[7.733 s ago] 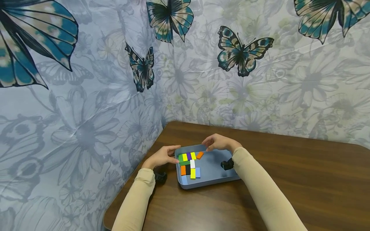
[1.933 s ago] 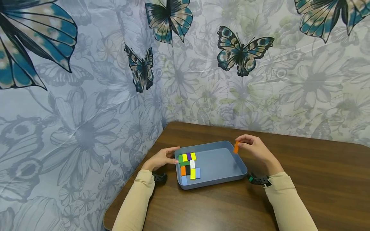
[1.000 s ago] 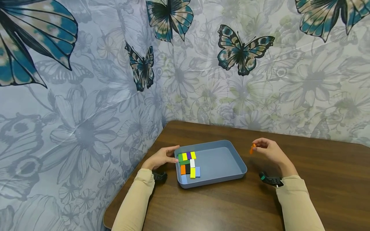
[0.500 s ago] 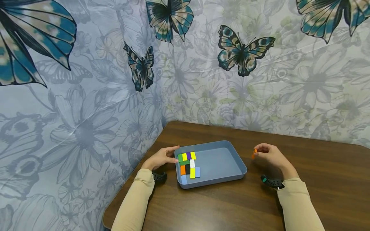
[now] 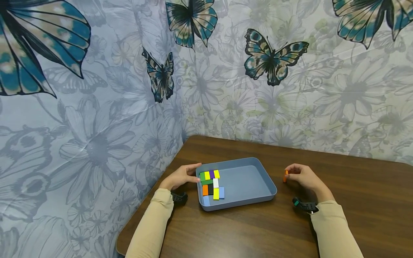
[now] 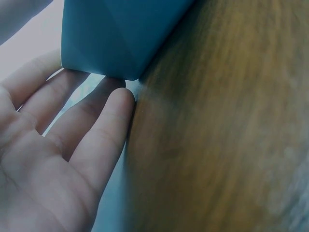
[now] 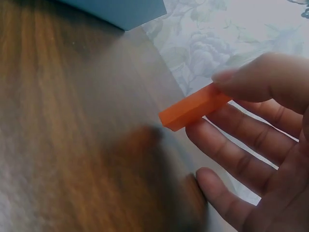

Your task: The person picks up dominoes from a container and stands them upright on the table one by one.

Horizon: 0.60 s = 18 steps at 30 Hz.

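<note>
To the right of the blue-grey tray (image 5: 246,181), my right hand (image 5: 304,176) pinches an orange block (image 5: 285,176) between thumb and fingers, low over the table. The right wrist view shows this orange block (image 7: 190,110) lengthwise, its free end pointing away from the hand. My left hand (image 5: 179,177) touches the tray's left end near the back corner, thumb at the rim. In the left wrist view its fingers (image 6: 104,130) lie loosely extended against the tray wall (image 6: 111,43). Flat coloured blocks, including a white block (image 5: 215,183) and a black block (image 5: 210,189), lie grouped inside the tray's left part.
The wooden table (image 5: 238,233) reaches its back edge at a butterfly-patterned wall covering (image 5: 351,89). A similar covering runs along the left side. Each wrist wears a black band (image 5: 304,205). The right part of the tray shows bare floor.
The orange block, earlier in the tray beside the other blocks, is now in my right hand, carried out over the right rim and lowered slightly. My left hand stays at the tray's left end.
</note>
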Available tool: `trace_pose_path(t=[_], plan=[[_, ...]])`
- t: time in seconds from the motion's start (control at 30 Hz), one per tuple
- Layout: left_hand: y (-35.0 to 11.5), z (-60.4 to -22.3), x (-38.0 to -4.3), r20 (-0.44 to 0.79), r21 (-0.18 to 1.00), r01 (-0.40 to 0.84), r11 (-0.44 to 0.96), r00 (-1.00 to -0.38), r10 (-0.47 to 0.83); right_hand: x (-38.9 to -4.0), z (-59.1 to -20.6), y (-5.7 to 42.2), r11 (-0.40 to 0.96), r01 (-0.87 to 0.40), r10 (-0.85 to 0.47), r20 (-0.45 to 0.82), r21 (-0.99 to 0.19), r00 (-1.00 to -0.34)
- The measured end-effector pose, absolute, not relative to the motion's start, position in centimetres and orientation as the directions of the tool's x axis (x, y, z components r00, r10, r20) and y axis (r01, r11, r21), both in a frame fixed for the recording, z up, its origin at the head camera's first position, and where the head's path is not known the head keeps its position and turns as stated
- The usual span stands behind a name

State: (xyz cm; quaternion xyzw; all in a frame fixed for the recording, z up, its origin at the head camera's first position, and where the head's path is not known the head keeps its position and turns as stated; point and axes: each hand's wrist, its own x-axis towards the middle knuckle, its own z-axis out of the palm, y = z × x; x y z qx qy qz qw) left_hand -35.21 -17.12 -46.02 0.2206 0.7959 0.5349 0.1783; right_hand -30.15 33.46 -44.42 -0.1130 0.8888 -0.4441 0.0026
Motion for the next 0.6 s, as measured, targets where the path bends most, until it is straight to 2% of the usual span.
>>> trace_pose_path(t=[0.6], plan=[[-17.17,-46.2,-35.36,-0.055,0.936,0.143,0.322,-0.844,0.533,-30.17,-44.96,33.36,0.489,-0.201,-0.244,0.088,-0.849,-0.966]])
